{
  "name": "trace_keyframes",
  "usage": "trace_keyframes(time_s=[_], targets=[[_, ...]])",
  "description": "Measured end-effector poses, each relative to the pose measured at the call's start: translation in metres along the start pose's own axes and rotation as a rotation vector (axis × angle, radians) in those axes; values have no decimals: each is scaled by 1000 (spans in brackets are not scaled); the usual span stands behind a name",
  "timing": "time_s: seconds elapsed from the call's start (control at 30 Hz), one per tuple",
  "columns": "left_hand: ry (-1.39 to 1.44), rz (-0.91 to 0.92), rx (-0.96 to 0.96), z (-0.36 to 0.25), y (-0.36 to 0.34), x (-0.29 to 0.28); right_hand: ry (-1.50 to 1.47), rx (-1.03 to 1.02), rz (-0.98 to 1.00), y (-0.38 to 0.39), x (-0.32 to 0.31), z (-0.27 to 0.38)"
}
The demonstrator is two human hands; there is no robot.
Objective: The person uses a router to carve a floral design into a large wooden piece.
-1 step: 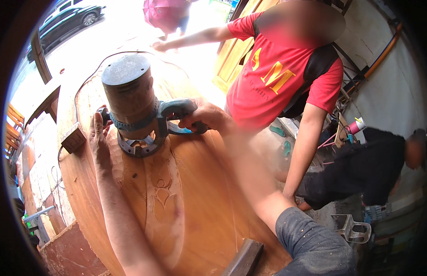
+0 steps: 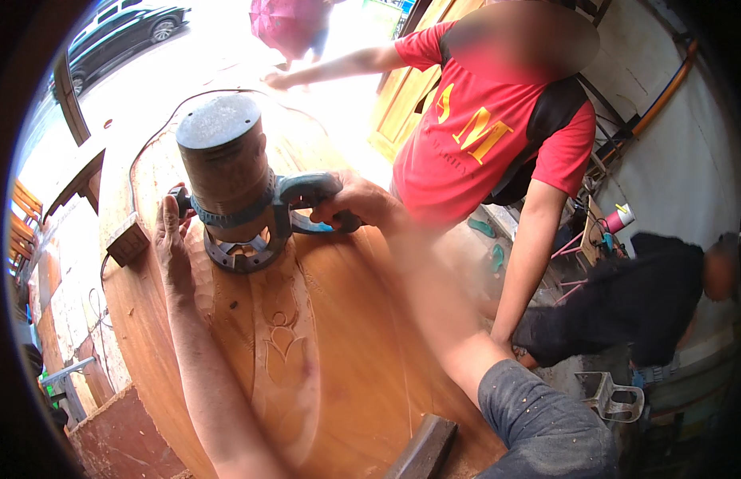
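A wood router (image 2: 231,180) with a grey flat top and teal-green body stands upright on a carved brown wooden panel (image 2: 370,343). Its round base rests over the carved band, beside a tulip-like relief. My right hand (image 2: 358,201) is closed around the router's looped handle on the right. On the opposite side, my left hand (image 2: 174,243) is closed at the dark side knob (image 2: 181,199), its fingers partly hidden behind the knob. The base hides the bit's tip and the wood below it.
A socket box (image 2: 128,242) with a cable sits on the panel's left side. A dark wooden block (image 2: 424,451) lies near the front edge. A person in a red shirt (image 2: 490,128) stands close at right; another in black (image 2: 626,299) is low behind. A metal bracket (image 2: 611,397) shows at lower right.
The dark car outside has shifted slightly to the right. The person in black has moved a little. My hands and the router stay in place.
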State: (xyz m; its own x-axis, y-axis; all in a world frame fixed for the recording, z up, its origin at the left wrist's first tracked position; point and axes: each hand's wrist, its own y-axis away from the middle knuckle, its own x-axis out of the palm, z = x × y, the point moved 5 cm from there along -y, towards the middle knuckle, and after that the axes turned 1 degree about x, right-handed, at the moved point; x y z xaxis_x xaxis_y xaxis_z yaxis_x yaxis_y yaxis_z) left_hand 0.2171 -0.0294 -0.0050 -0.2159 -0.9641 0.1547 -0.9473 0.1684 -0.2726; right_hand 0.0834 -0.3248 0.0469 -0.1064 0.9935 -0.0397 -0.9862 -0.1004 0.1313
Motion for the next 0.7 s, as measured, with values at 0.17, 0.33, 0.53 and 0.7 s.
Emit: trace_keyframes(time_s=[0.17, 0.33, 0.53, 0.7], targets=[[23, -16, 1, 6, 0, 5, 14, -16, -22, -7, -8, -9], [12, -20, -23, 4, 2, 8, 39, -26, 67, -9, -10, -12], [14, -41, -2, -3, 0, 5, 34, -43, 69, -10, -5, -3], [17, -51, 1, 2, -1, 11, 54, -24, 58, -8, -9, -4]])
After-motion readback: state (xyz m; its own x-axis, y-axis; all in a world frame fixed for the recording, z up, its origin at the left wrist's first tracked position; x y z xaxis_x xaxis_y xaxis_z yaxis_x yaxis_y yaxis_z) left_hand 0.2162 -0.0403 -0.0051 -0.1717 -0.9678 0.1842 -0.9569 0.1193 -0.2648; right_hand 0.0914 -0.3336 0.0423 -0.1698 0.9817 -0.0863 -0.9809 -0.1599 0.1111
